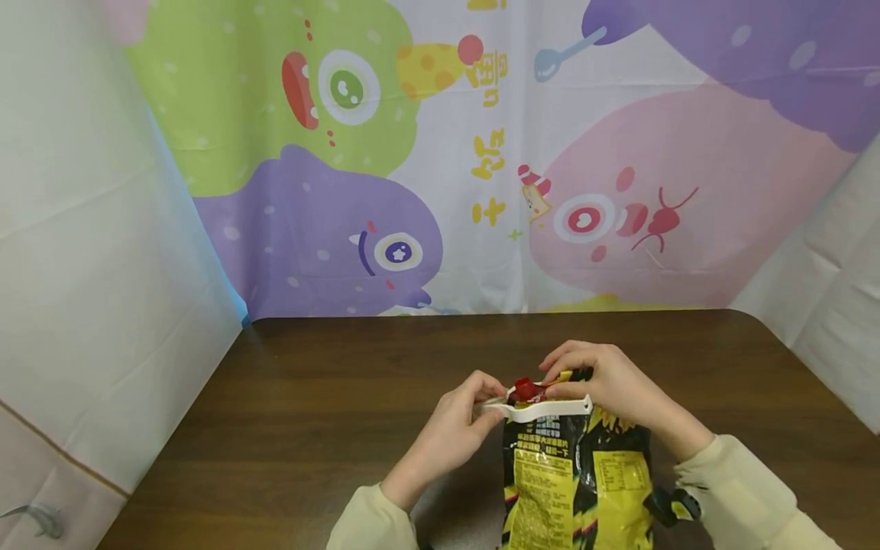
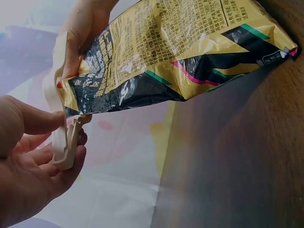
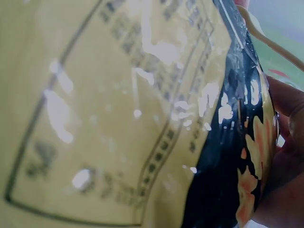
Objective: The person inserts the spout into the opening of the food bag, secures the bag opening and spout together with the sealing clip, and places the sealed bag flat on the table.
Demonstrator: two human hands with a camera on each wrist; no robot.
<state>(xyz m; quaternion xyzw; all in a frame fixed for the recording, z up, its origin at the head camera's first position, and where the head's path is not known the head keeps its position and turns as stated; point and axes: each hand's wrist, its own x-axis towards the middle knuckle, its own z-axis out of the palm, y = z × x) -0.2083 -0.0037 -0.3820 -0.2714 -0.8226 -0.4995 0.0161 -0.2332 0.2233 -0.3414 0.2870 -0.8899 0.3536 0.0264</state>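
Observation:
A black and yellow printed plastic bag point(image 1: 543, 489) stands upright at the table's front, its top edge between the two bars of a white sealing clip point(image 1: 546, 411). The left hand point(image 1: 450, 420) pinches the clip's left end between thumb and fingers; the left wrist view shows the clip bars point(image 2: 59, 99) apart there. The right hand point(image 1: 605, 378) pinches the bag's top edge, fingers beside a small red knob point(image 1: 526, 389) behind the front bar. In the right wrist view the bag's shiny side point(image 3: 118, 118) fills most of the picture and hides much of this hand.
Under the bag is a dark brown wooden table point(image 1: 330, 412). Behind it hangs a white curtain point(image 1: 474, 275) printed with cartoon monsters, and pale cloth walls point(image 1: 103, 229) close off the sides. A black strap piece point(image 1: 670, 506) sits by the right sleeve.

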